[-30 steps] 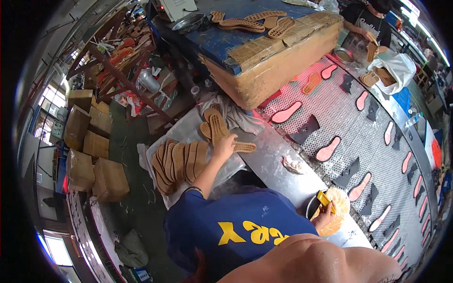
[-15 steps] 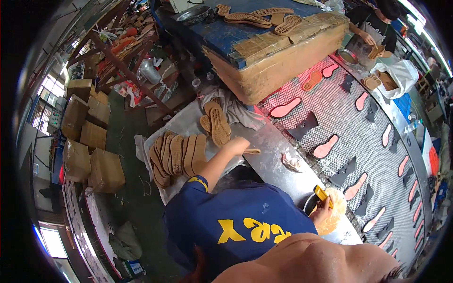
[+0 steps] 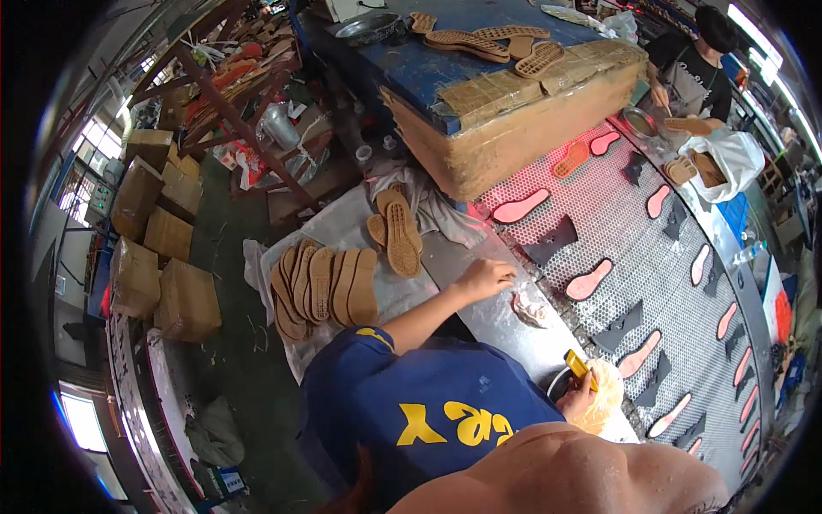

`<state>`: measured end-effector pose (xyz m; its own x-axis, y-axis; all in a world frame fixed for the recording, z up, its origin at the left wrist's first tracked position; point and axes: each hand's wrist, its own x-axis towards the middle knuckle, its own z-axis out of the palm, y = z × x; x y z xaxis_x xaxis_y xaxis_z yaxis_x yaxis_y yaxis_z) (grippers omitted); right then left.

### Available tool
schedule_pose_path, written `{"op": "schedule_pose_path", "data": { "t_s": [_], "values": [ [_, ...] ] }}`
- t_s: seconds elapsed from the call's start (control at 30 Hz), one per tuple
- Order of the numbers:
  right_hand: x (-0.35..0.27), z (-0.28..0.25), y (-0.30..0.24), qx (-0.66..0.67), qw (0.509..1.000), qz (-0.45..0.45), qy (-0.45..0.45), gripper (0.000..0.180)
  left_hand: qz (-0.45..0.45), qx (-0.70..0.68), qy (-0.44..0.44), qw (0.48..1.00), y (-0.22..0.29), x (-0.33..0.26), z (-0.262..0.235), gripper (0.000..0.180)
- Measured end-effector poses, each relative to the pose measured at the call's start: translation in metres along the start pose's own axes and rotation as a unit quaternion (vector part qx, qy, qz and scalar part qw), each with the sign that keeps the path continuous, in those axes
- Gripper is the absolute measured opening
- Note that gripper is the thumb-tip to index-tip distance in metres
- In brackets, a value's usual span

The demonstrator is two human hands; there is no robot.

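My left hand (image 3: 485, 280) is stretched out over the metal ledge, its fingers curled together; whatever they may hold is hidden. My right hand (image 3: 576, 399) grips a yellow-handled tool (image 3: 580, 369), whose working end I cannot see. Under that hand is a round dark pot (image 3: 558, 384), beside a pale, yellowish crusted mass (image 3: 604, 396). Left of my left hand, a row of brown shoe soles (image 3: 319, 284) leans together on a pale sheet (image 3: 347, 214). Another ridged sole (image 3: 401, 238) lies above them. A whitish crumpled lump (image 3: 529, 310) sits just past my left fingers.
A mesh conveyor (image 3: 591, 231) on the right carries pink sole-shaped pieces and black cut pieces. A padded blue table (image 3: 411, 77) with soles stands ahead. At far right, a person (image 3: 698, 73) holds a sole (image 3: 687, 126). Cardboard boxes (image 3: 188, 300) are stacked on the left.
My left hand has moved right, away from the soles; a thin tan thing at its fingertips no longer shows. My right hand keeps the yellow-handled tool. The other person's sole has turned flatter.
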<state>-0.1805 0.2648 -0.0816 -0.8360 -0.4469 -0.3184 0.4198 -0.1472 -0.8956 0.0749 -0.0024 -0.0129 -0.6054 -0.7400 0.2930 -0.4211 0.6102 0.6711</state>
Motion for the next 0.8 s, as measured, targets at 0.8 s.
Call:
{"op": "schedule_pose_path", "data": {
  "t_s": [0.8],
  "values": [
    [-0.032, -0.078, 0.013, -0.462, 0.846, -0.265, -0.036, 0.023, -0.294, -0.185, -0.183, 0.920, -0.070, -0.065, 0.127, 0.028]
  ]
}}
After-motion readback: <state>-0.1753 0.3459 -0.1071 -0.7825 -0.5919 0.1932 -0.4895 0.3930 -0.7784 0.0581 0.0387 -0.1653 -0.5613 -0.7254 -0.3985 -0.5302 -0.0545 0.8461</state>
